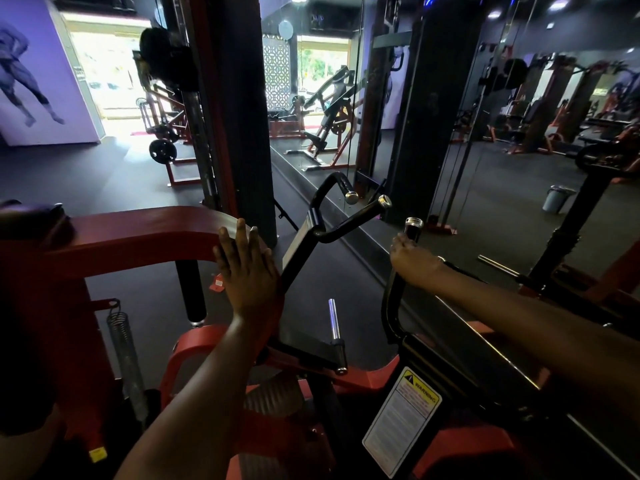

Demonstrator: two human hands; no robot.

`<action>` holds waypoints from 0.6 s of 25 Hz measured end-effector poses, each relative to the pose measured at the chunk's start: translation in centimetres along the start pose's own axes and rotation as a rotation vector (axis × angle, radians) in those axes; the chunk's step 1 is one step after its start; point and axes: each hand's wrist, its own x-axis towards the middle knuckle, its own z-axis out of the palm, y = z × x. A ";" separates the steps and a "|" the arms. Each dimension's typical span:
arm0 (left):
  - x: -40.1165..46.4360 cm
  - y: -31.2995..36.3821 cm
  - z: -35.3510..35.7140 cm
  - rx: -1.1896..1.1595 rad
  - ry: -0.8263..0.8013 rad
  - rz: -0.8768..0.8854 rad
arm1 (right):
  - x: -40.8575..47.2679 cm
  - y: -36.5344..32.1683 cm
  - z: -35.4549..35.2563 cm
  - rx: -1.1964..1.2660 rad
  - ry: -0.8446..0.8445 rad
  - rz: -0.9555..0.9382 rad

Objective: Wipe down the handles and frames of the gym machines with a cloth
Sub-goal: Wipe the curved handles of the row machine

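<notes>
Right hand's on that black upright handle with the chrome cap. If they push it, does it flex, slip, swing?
The black upright handle looks like bent steel tube, so probably stiff. Its dark grip looks matte, likely less slippery than the chrome cap. It seems joined to the machine's frame, so the right hand would likely move a heavy arm, if anything.

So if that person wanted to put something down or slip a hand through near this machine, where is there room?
Bare dark floor shows under the red frame arm, between the hanging black post and the left hand. More lies between the black handlebar and the handle gripped by the right hand. Below, around the chrome peg and warning label, it is crowded.
</notes>
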 end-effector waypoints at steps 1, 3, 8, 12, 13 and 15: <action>0.1 0.0 0.0 0.002 0.001 0.002 | -0.3 0.1 -0.2 0.041 -0.040 -0.105; 0.1 0.0 -0.1 -0.007 0.004 0.004 | -0.4 0.9 -1.3 0.153 -0.043 -0.212; 0.1 0.2 -0.2 -0.014 0.001 0.007 | 2.0 3.2 0.2 0.173 0.085 0.042; 0.2 0.2 -0.4 -0.013 -0.022 -0.009 | -0.7 -2.3 2.1 0.222 -0.101 -0.197; 0.2 0.2 -0.4 -0.017 -0.019 -0.003 | -2.4 -3.3 2.1 0.240 -0.134 -0.299; 0.3 0.2 -0.3 -0.012 -0.008 -0.002 | -5.0 -3.9 1.7 0.397 -0.174 -0.412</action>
